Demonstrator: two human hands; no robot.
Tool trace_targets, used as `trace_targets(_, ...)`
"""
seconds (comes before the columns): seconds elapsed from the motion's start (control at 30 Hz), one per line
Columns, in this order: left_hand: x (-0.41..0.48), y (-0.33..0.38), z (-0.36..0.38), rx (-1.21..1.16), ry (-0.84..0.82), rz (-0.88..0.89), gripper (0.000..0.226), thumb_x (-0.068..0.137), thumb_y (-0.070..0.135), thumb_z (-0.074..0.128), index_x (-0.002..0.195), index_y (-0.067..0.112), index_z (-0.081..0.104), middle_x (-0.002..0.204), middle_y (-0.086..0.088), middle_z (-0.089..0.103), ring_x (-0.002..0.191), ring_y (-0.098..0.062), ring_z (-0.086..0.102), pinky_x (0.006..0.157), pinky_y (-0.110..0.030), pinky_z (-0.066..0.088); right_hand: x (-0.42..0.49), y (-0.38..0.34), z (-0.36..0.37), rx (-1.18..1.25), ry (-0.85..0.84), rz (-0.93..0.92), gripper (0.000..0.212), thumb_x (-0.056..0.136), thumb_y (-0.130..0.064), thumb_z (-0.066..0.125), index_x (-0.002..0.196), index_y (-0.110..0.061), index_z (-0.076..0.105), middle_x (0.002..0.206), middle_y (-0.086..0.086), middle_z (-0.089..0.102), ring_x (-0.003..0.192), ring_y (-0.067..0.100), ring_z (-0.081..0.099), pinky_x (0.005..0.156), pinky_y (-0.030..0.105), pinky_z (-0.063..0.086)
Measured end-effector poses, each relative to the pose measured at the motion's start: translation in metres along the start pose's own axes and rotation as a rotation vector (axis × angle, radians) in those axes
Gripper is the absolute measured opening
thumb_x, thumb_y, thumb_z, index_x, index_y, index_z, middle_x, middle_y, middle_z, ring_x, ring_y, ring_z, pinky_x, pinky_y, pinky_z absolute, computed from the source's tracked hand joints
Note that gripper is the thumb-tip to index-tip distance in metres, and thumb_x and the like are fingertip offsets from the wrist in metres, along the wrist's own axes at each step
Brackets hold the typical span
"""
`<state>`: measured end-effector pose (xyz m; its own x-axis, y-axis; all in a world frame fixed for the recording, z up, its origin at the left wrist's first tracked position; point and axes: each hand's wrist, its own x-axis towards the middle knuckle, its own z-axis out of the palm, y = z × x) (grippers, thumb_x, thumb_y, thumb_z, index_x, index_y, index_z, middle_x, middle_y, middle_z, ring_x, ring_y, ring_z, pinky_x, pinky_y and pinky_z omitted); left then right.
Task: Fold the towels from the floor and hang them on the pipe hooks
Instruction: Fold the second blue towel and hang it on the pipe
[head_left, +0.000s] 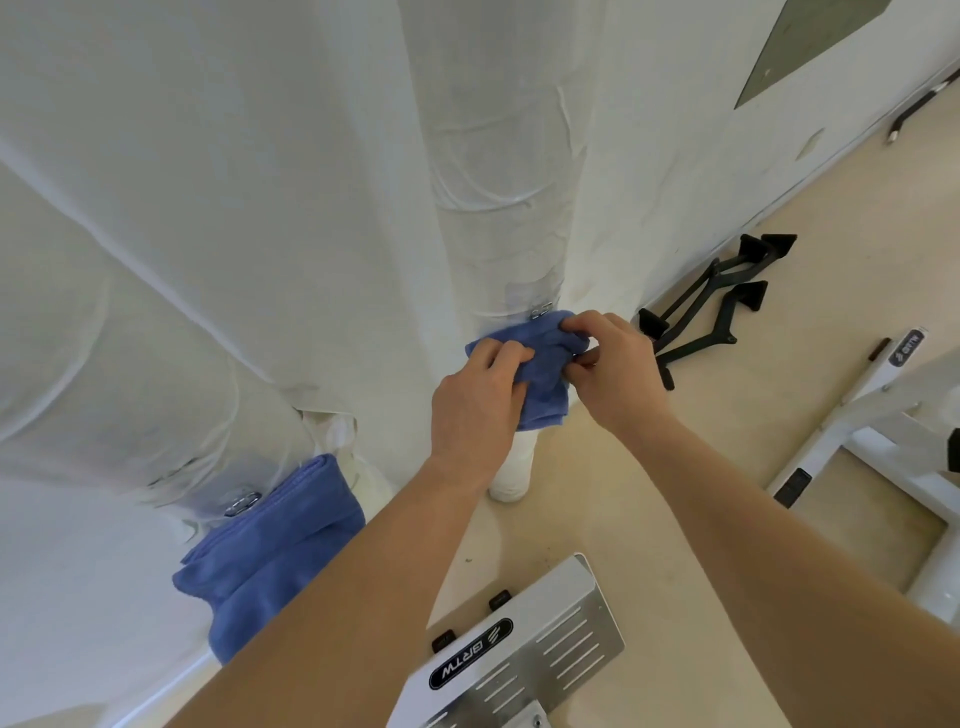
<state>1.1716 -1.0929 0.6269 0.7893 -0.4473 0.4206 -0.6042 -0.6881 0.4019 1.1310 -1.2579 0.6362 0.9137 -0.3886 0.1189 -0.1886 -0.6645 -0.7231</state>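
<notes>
Blue folded towel, bunched at hook

Wall: white painted, scuffed. Left part is draped in wrinkled white plastic sheeting. Floor: pale beige, smooth. Grey angular panel on the wall, upper right. Black metal handle brackets lie on the floor at the wall base. White metal equipment frame, near foreground: slotted plate, black oval label. Light is even and diffuse.

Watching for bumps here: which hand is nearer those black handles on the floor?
Right. The right hand pinches the blue towel on the side toward the black handles; the left hand grips its other side.
</notes>
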Motion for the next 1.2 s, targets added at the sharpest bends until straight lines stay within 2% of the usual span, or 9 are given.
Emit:
trace_targets(0.07,-0.005,0.0,-0.003,-0.043,-0.019,-0.029,0.017,0.087,0.016,0.069,0.104,0.017,0.068,0.098,-0.001,0.065,0.062,-0.021,0.06,0.047,-0.04,0.051,-0.003,-0.001,-0.004,0.024,-0.029,-0.001,0.044,0.079,0.002,0.065,0.115,-0.022,0.065,0.101,0.001,0.06,0.074,0.013,0.064,0.076,0.028,0.056)
trace_targets(0.17,-0.01,0.004,-0.008,-0.12,-0.03,-0.046,0.023,0.092,0.028,0.065,0.114,0.021,0.068,0.106,0.001,0.065,0.075,-0.018,0.063,0.056,-0.039,0.054,-0.007,-0.003,-0.01,0.07,-0.069,0.05,0.048,0.082,0.002,0.065,0.124,-0.021,0.065,0.107,0.0,0.061,0.073,0.0,0.063,0.071,0.004,0.046)
trace_targets(0.27,-0.006,0.01,-0.009,-0.126,-0.035,-0.103,0.023,0.094,0.033,0.064,0.113,0.022,0.069,0.106,0.001,0.067,0.078,-0.019,0.065,0.061,-0.04,0.056,-0.01,-0.005,-0.006,0.104,-0.061,0.1,0.048,0.086,0.001,0.063,0.129,-0.021,0.062,0.114,-0.002,0.061,0.078,0.001,0.063,0.068,-0.001,0.042)
trace_targets(0.37,-0.002,0.018,-0.017,-0.021,-0.092,-0.139,0.025,0.097,0.037,0.058,0.116,0.023,0.066,0.109,0.001,0.065,0.079,-0.021,0.065,0.062,-0.04,0.056,-0.011,-0.009,-0.01,0.068,-0.111,0.096,0.048,0.091,-0.003,0.06,0.135,-0.022,0.058,0.125,-0.001,0.061,0.089,0.011,0.063,0.069,0.002,0.041)
trace_targets(0.47,-0.001,0.026,-0.033,0.058,-0.182,-0.144,0.027,0.099,0.039,0.05,0.12,0.027,0.063,0.114,0.004,0.058,0.085,-0.018,0.062,0.065,-0.036,0.054,-0.013,-0.016,-0.027,-0.016,-0.201,0.063,0.048,0.094,-0.007,0.054,0.14,-0.023,0.053,0.134,-0.001,0.059,0.109,0.017,0.061,0.087,0.016,0.04)
trace_targets(0.63,0.01,0.039,-0.061,0.053,-0.206,-0.168,0.028,0.098,0.03,0.048,0.121,0.027,0.064,0.119,0.005,0.054,0.099,-0.016,0.056,0.068,-0.036,0.053,-0.013,-0.035,-0.049,-0.082,-0.153,0.04,0.053,0.092,-0.006,0.048,0.142,-0.025,0.051,0.148,-0.006,0.045,0.128,0.017,0.049,0.099,0.02,0.035)
trace_targets(0.77,0.017,0.047,-0.08,0.023,-0.251,-0.181,0.031,0.099,0.027,0.048,0.128,0.028,0.059,0.128,0.005,0.053,0.107,-0.017,0.055,0.076,-0.035,0.053,-0.019,-0.05,-0.058,-0.187,-0.163,0.022,0.05,0.096,-0.011,0.048,0.145,-0.023,0.047,0.152,-0.003,0.039,0.132,0.02,0.046,0.099,0.022,0.035)
trace_targets(0.93,0.008,0.047,-0.105,0.025,-0.339,-0.206,0.034,0.098,0.026,0.046,0.131,0.023,0.055,0.133,0.004,0.051,0.111,-0.019,0.052,0.076,-0.03,0.043,-0.034,-0.068,-0.067,-0.267,-0.178,0.048,0.052,0.096,-0.015,0.048,0.147,-0.022,0.042,0.15,0.0,0.042,0.129,0.026,0.047,0.101,0.03,0.04)
trace_targets(1.2,-0.046,0.045,-0.183,0.109,-0.516,-0.258,0.051,0.1,0.033,0.048,0.148,0.017,0.04,0.147,-0.006,0.044,0.129,-0.027,0.046,0.102,-0.04,0.044,-0.095,-0.125,-0.086,-0.423,-0.352,0.098,0.047,0.098,-0.025,0.047,0.144,-0.017,0.038,0.139,0.009,0.044,0.121,0.031,0.049,0.095,0.039,0.046)
